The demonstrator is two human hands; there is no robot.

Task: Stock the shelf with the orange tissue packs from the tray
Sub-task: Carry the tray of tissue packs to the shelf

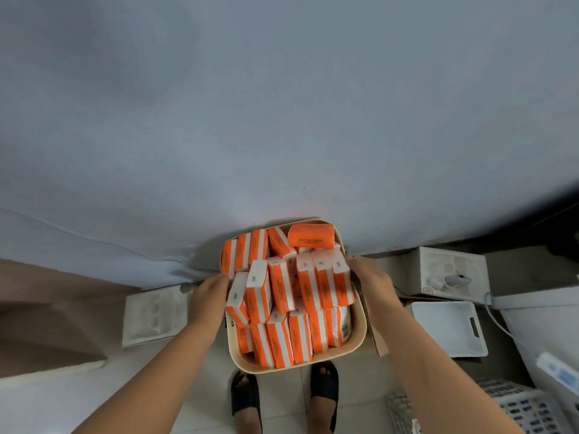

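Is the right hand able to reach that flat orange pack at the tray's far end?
Probably, though not freely: the pack lies uncovered on top, but the right hand grips the tray by its rim.

Fingertips of left hand (pixel 209 297) and right hand (pixel 373 288) behind tray (pixel 358 336).

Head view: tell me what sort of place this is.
Probably a storeroom or back corner: white packaging inserts, a white bin and a plastic crate lie on the tiled floor along a plain wall, near the full tray of orange tissue packs.
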